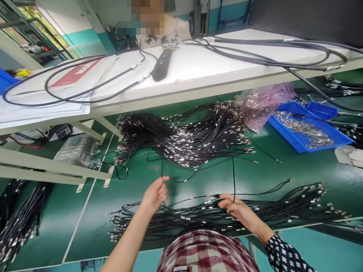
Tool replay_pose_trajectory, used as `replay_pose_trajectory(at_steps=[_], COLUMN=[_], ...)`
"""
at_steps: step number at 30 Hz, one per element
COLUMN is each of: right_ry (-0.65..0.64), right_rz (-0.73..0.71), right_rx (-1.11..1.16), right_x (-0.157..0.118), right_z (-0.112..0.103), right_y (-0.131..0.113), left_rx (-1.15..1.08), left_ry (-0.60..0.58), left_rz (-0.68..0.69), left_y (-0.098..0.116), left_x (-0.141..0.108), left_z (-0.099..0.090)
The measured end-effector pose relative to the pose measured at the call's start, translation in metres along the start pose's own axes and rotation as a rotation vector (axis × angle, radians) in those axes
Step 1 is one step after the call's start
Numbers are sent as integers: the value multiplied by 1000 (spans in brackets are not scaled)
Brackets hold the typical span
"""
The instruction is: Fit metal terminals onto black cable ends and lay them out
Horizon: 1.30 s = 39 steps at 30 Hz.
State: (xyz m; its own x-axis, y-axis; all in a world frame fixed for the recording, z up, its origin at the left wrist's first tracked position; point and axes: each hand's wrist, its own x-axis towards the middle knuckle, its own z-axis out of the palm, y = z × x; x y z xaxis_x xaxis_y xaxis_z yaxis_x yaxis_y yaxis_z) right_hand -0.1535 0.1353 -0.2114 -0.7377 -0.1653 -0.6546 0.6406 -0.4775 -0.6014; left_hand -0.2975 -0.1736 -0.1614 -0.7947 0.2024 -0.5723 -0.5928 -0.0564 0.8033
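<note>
My left hand [155, 192] is closed in a pinch on a thin black cable [162, 166] over the green table. To its right, my right hand [233, 206] has its fingers round another length of black cable [234, 173], just above the near cable bundle [195, 217]. I cannot tell whether both lengths belong to one cable. Beyond my hands lies a larger pile of black cables [176, 139] with many small metal fittings. The near bundle stretches along the table's front edge, with white tags and metal ends.
A blue tray [309, 128] of metal parts and a pink plastic bag [255, 105] lie at the back right. A white shelf [181, 75] crosses behind, bearing looped cables and a black-handled tool [163, 64]. A person [163, 30] is beyond it. More cables [25, 219] lie left.
</note>
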Motion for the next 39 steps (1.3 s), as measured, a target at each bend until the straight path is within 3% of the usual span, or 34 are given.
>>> replay_pose_trajectory(at_steps=[2,7,11,16,19,22,25,27,31,36,39], right_ry=[27,113,202,213,198,131,91,105,105,21,-63], right_rz=[-79,-297,-461,-540,-554,-561,-577,-586,-571,-538,-571], right_rx=[55,219,300,303,270,218,197,213,162,146,73], right_x=[7,33,39,12,-3,-11,-15,-16,-22,-36,-43], right_z=[12,75,107,134,152,166,175,176,167,154,153], right_y=[-17,-55,-75,-76,-69,-59,-44,-35,-32,-59,-76], left_rx=[92,399,570,655,666,624,536,519,423,291,319], left_ry=[-111,-356,-423,-431,-410,-291,-188,-165,-149,-215,-217], left_rz=[-23,12,38,-20,31,341,632,683,601,317,277], left_y=[-10,-26,-33,-51,-35,5,43,57,61,62,62], left_x=[-21,-73,-93,-95,-97,-101,-99,-95,-92,-105,-113], left_z=[10,35,26,7,20,56,95,113,117,103,100])
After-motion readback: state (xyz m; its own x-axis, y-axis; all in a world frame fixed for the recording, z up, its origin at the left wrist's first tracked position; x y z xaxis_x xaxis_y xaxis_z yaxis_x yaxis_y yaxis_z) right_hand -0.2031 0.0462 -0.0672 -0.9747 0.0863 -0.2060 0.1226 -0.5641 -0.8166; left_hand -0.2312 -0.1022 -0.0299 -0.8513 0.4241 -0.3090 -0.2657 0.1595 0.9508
